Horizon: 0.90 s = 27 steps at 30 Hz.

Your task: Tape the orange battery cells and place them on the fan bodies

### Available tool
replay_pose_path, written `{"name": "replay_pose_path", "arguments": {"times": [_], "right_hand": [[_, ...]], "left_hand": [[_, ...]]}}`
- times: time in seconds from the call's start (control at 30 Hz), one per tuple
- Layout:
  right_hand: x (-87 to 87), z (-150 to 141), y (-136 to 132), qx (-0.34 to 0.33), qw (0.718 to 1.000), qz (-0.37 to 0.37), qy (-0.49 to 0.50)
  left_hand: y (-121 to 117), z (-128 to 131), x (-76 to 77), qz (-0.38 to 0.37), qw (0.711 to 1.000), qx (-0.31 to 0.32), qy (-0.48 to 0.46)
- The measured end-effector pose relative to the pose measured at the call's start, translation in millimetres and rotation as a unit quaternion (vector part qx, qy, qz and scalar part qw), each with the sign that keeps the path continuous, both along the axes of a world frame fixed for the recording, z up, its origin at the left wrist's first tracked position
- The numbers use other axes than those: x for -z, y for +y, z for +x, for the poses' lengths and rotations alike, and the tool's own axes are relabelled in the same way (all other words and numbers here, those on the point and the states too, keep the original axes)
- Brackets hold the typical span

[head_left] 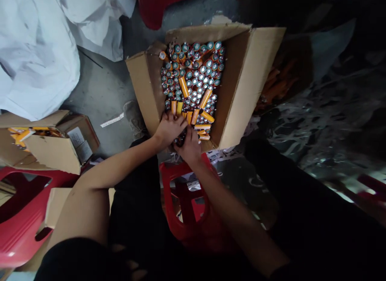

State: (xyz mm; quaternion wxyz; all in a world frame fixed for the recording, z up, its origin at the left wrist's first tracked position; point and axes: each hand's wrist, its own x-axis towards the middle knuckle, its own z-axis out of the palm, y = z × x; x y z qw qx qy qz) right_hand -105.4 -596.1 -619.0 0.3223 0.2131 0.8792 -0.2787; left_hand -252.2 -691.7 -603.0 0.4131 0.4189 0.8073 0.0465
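An open cardboard box (238,83) holds many orange cylindrical batteries (183,87). Most stand upright with teal and silver ends showing; several lie loose on top towards the near side. Both of my hands are at the box's near left corner, close together. My left hand (171,130) is closed, its fingers curled down over batteries beside the wall. Just right of it, my right hand (190,147) is curled round a small cluster of dark-ended batteries (180,139) between the two hands. The fingertips are partly hidden, so how many each hand grips I cannot tell.
A red plastic stool (170,208) stands under the near side of the box. To the left, another cardboard box (54,152) with orange batteries rests by a red stool (24,232). White sacks (36,51) fill the upper left. Clear plastic scraps (325,128) lie to the right.
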Motion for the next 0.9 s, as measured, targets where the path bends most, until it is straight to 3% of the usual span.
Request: {"name": "replay_pose_path", "arguments": {"times": [0.1,0.27,0.53,0.73,0.9], "right_hand": [[-6.5,-4,-12,0.046,0.998,0.037,-0.037],[-11.2,-18,-12,0.023,0.999,0.022,-0.044],[-6.7,-22,-23,0.047,0.995,0.027,-0.080],[-0.4,-30,8,0.122,0.990,-0.055,-0.036],[2.6,-42,19,0.155,0.986,-0.055,-0.035]], "left_hand": [[1,4,-2.0,-0.009,1.000,0.017,-0.013],[1,-1,-3.8,-0.019,0.999,0.035,-0.025],[4,-2,-1.7,-0.038,0.999,0.034,-0.013],[-2,-9,0.1,0.003,0.997,0.075,-0.009],[-2,4,-0.8,-0.012,0.997,0.059,0.056]]}}
